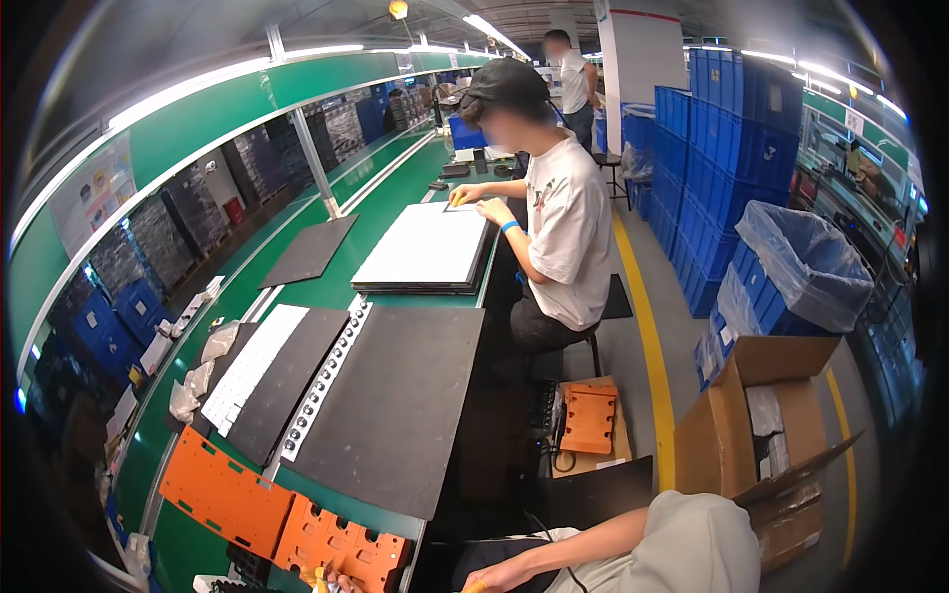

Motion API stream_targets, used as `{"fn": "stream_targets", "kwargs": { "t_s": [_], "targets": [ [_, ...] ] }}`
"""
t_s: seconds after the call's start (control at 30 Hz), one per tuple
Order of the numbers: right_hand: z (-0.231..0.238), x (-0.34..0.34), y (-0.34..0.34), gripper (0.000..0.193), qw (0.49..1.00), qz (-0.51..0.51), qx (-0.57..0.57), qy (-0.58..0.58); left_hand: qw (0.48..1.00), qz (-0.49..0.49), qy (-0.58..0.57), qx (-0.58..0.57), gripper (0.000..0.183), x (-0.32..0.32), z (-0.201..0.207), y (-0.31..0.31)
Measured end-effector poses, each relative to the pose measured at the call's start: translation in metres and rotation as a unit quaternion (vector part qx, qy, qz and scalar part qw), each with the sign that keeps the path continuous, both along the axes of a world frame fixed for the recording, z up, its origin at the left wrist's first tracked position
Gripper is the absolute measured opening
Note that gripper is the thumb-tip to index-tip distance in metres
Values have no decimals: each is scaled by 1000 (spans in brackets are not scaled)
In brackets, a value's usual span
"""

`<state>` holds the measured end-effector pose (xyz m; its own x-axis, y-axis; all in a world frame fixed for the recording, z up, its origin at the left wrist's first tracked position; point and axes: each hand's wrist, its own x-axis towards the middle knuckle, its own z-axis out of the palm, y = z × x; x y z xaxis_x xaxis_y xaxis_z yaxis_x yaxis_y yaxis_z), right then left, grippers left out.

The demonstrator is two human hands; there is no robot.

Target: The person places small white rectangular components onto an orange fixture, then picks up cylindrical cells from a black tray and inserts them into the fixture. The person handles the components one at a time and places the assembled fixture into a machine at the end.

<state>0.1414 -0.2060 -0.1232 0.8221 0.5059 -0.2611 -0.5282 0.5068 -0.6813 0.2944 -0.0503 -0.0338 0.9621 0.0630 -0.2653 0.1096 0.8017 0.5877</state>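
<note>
My left hand (341,583), with yellow on its fingertips, is at the near edge of an orange slotted plate (341,544), partly cut off by the lower edge. Its visible fingers are bent together; what they hold, if anything, is hidden. From the lower right comes my right forearm in a light sleeve, and my right hand (502,575) is low over my dark-clothed lap. Something yellow shows at its fingertips, which leave the picture. A second orange plate (225,491) lies against the first. Beyond them a large dark mat (388,395) lies flat on the green bench.
A co-worker (568,217) sits farther along the bench, hands on a white-topped stack (420,247). White strips with round black parts (326,383) lie beside dark sheets. To the right are an open cardboard box (756,425), stacked blue crates (741,148) and an orange plate (590,418) on cardboard.
</note>
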Motion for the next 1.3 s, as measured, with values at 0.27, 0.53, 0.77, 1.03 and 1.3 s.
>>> {"fn": "stream_targets", "kwargs": {
  "t_s": [0.27, 0.53, 0.77, 1.03, 1.3],
  "targets": [
    [-12, 3, 1, 28, 999, -8, 3, -35, 993, -59, -69, -72, 44, 6, -26, 16],
    [28, 51, -31, 31, 950, -89, -73, -291, 988, -82, -130, 28, 49, -9, -26, 9],
    [63, 85, -48, 26, 929, -285, -122, -203, 982, -87, -46, -162, 32, 16, -51, 27],
    [69, 140, -55, 30, 876, -244, -339, -241, 969, -88, -40, -227, 32, 16, -44, 35],
    [61, 267, -65, 45, 797, -103, -524, -281, 974, -76, -54, -209, 31, 10, -49, 29]
  ]
}}
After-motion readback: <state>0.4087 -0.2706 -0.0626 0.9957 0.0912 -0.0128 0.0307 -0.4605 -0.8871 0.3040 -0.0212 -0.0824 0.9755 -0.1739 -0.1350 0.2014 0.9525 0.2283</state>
